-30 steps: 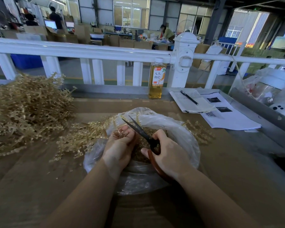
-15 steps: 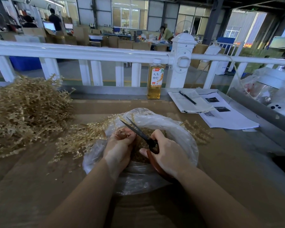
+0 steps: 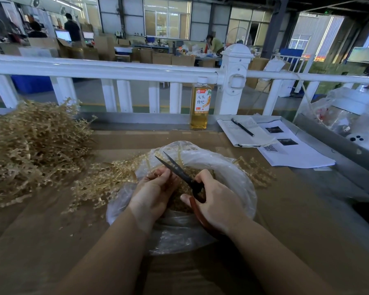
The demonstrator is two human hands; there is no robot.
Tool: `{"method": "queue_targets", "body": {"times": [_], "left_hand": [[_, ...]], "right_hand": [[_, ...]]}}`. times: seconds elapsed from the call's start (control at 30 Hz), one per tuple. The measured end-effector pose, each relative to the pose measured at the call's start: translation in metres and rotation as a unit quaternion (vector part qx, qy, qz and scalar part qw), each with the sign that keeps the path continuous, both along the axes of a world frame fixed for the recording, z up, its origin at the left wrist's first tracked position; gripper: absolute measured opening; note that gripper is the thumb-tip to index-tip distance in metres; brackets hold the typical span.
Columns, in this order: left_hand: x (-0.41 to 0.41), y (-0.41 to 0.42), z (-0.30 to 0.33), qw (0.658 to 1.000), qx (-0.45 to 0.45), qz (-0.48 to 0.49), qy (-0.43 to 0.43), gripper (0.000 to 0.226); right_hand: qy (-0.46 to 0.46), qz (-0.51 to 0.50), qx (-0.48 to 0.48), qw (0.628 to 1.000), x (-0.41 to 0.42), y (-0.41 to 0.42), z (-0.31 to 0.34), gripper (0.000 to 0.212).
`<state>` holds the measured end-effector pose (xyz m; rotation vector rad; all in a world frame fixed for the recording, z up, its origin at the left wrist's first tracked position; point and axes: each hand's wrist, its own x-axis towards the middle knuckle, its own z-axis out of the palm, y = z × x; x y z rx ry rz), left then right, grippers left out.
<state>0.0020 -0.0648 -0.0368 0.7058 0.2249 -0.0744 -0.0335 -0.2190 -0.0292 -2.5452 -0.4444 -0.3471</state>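
Straw-gold sprig [image 3: 156,172]: light, thin, likely brittle, so best held by the stem close to the cut, where the left hand [image 3: 156,189] grip pinches it. Right hand [image 3: 218,202] grip clamped on the scissors [image 3: 175,167], blades apart over the plastic bag [image 3: 234,169].

Dull metal, shiny film, matt card, rough dry fibre.
The long dark-bladed scissors [image 3: 176,170] have dull, spotted metal blades and glossy red-brown handles; the clear thin plastic bag [image 3: 232,167] is wrinkled and shiny. The dry straw-coloured branching sprigs [image 3: 30,143] look rough and matt on the smooth brown cardboard tabletop [image 3: 285,220]. Far off, the white painted railing [image 3: 115,69] is glossy, near a clear plastic bottle [image 3: 200,103] and matt white paper sheets [image 3: 296,156].
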Motion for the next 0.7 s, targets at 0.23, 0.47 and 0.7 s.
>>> {"method": "queue_targets", "body": {"times": [0.23, 0.47, 0.7], "left_hand": [[-0.0011, 0.0002, -0.0018, 1.0, 0.014, 0.006, 0.007, 0.02], [-0.0014, 0.0006, -0.0027, 0.999, 0.033, -0.008, 0.001, 0.018], [0.0027, 0.0018, -0.0059, 0.999, 0.039, -0.014, -0.002, 0.017]], "right_hand": [[-0.015, -0.005, -0.013, 1.0, -0.0002, 0.0002, -0.0059, 0.041], [-0.019, 0.015, -0.014, 1.0, 0.0031, -0.0017, -0.0047, 0.038], [-0.008, 0.026, -0.013, 1.0, 0.005, -0.001, -0.001, 0.038]]}}
